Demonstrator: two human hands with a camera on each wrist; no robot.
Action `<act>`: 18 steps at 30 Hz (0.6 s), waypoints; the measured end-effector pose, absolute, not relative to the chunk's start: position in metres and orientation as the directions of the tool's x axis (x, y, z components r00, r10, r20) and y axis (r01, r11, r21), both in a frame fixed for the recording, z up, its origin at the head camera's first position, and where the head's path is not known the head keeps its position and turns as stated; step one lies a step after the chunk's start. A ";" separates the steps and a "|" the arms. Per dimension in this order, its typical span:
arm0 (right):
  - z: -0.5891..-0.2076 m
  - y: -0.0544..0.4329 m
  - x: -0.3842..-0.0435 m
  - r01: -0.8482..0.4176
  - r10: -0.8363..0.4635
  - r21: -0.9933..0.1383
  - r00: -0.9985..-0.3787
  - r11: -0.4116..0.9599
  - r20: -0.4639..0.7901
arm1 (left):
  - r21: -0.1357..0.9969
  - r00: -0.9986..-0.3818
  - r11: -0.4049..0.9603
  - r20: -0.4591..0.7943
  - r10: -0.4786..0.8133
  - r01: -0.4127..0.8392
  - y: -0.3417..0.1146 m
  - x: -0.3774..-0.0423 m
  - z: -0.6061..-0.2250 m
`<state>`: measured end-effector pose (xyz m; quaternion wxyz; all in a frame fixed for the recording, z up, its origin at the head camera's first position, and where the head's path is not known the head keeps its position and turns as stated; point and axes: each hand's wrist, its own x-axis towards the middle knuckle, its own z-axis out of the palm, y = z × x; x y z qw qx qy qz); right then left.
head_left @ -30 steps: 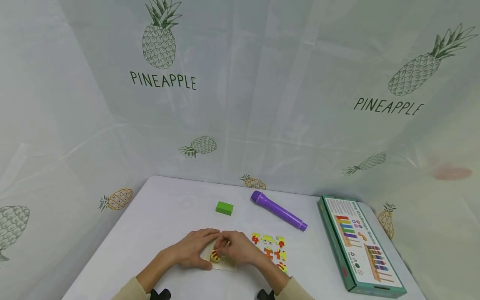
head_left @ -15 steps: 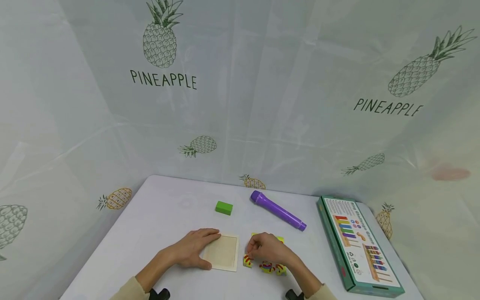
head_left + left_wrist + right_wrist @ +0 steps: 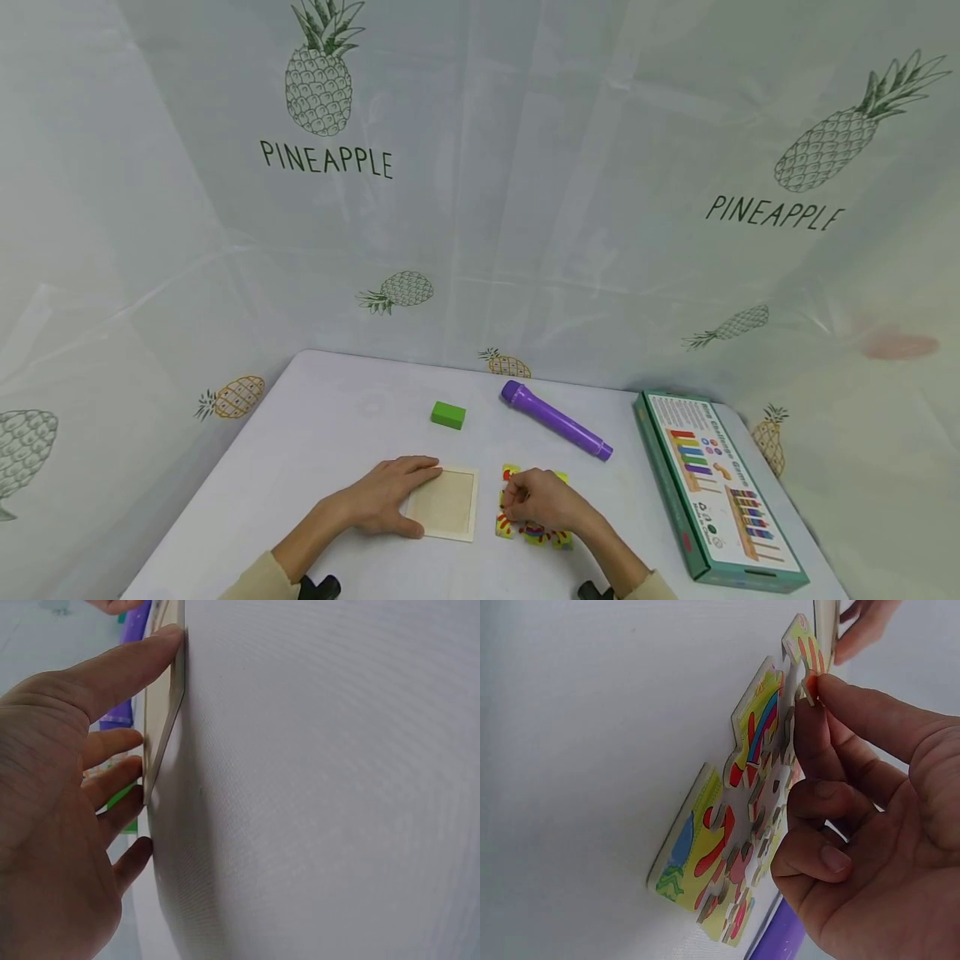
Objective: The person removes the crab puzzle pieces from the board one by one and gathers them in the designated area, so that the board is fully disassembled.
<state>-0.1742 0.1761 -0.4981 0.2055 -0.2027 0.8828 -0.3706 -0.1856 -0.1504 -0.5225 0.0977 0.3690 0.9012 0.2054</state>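
A square shallow wooden tray (image 3: 446, 504) lies bare on the table. My left hand (image 3: 386, 497) rests along its left side, fingers extended; the thumb touches its near edge and the index fingertip its far edge. In the left wrist view the thumb presses the rim of the tray (image 3: 159, 701). To the right, my right hand (image 3: 549, 500) pinches a yellow jigsaw piece with red stripes (image 3: 802, 651) between thumb and index finger. That piece is tilted at the left side of several other jigsaw pieces (image 3: 694, 840), which lie in loose rows partly hidden under the hand.
A green block (image 3: 448, 415) stands beyond the tray. Behind the pieces lies a purple microphone-shaped stick (image 3: 558, 422). A green-edged game box (image 3: 723, 492) lies at the table's right. A pineapple-print curtain (image 3: 480, 183) hangs behind the table.
My right hand has taken the jigsaw piece from over the tray rightwards to the other pieces, then slightly farther right. The tray is now bare. My left hand has stayed in place.
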 end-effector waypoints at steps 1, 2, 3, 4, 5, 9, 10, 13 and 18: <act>-0.498 0.176 -0.174 -0.206 -0.511 -0.737 -0.833 0.643 -0.212 | 0.442 -0.709 0.644 -0.025 0.705 0.624 -0.150 -0.186 -0.523; -0.498 0.176 -0.174 -0.206 -0.511 -0.738 -0.833 0.643 -0.212 | 0.442 -0.710 0.645 -0.027 0.704 0.623 -0.151 -0.186 -0.523; -0.498 0.176 -0.174 -0.205 -0.511 -0.738 -0.832 0.642 -0.213 | 0.445 -0.709 0.643 -0.025 0.705 0.623 -0.151 -0.186 -0.524; -0.498 0.176 -0.173 -0.204 -0.511 -0.739 -0.832 0.642 -0.214 | 0.446 -0.709 0.643 -0.026 0.705 0.622 -0.151 -0.186 -0.524; -0.498 0.176 -0.173 -0.204 -0.511 -0.739 -0.833 0.642 -0.214 | 0.448 -0.709 0.642 -0.026 0.705 0.622 -0.151 -0.186 -0.523; -0.498 0.177 -0.172 -0.208 -0.506 -0.732 -0.837 0.649 -0.211 | 0.446 -0.709 0.644 -0.028 0.705 0.622 -0.150 -0.187 -0.523; -0.498 0.177 -0.172 -0.210 -0.504 -0.729 -0.838 0.651 -0.209 | 0.444 -0.709 0.645 -0.030 0.705 0.622 -0.150 -0.187 -0.524; -0.496 0.177 -0.172 -0.215 -0.498 -0.721 -0.843 0.658 -0.203 | 0.437 -0.708 0.647 -0.034 0.706 0.625 -0.150 -0.188 -0.523; -0.489 0.180 -0.174 -0.227 -0.472 -0.688 -0.862 0.689 -0.188 | 0.435 -0.700 0.643 -0.038 0.713 0.630 -0.150 -0.187 -0.519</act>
